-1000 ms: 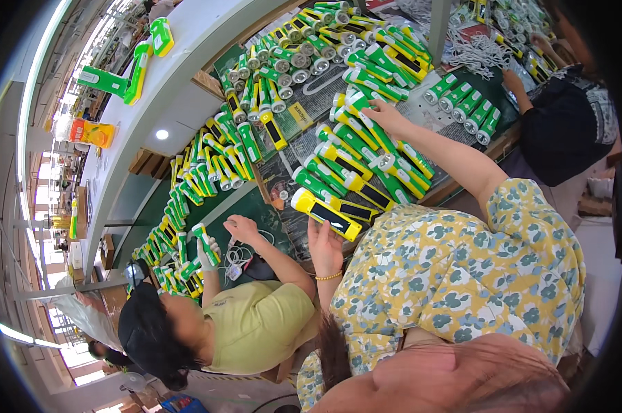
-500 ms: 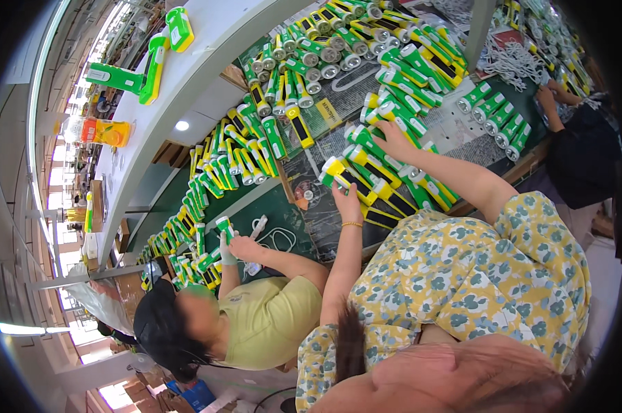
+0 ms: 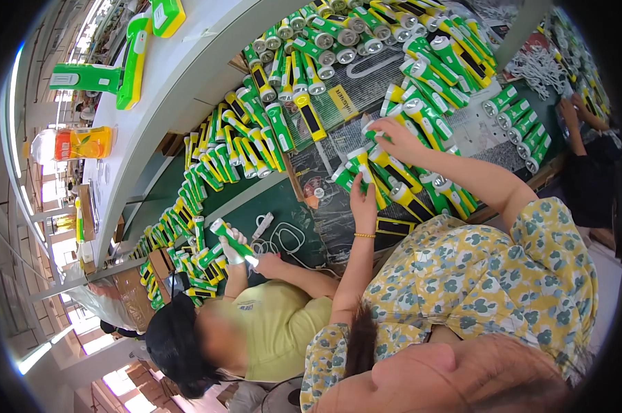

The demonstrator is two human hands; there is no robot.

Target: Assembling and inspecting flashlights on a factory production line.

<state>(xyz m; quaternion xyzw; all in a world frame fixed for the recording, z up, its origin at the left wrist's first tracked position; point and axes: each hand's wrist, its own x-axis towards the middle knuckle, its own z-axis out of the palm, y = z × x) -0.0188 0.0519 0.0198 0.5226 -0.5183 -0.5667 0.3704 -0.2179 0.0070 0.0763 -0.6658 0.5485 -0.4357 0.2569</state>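
My left hand [image 3: 363,206], with a yellow bracelet on the wrist, is closed around a green and yellow flashlight [image 3: 360,165] at the near side of a pile. Its fingers partly hide the flashlight's body. To the right and farther off, my right hand [image 3: 399,141] has its fingertips pinched on the end of another green flashlight [image 3: 374,132]; most of that one lies behind the fingers. Below my right hand lie several more flashlights [image 3: 397,168] with dark panels, close together on the bench [image 3: 331,213].
Rows of flashlights [image 3: 421,76] fill the far bench, and a line of green ones [image 3: 521,124] stands at right. White cords [image 3: 536,69] lie beyond. A co-worker in a light green shirt [image 3: 280,330] holds a flashlight [image 3: 232,237] at left. A shelf [image 3: 180,76] carries an orange drink bottle [image 3: 83,144].
The view has shifted slightly. My right hand's fingers have drawn together on a flashlight end. The flashlight by my left hand is tilted differently. The co-worker's flashlight shows more and glows at one end.
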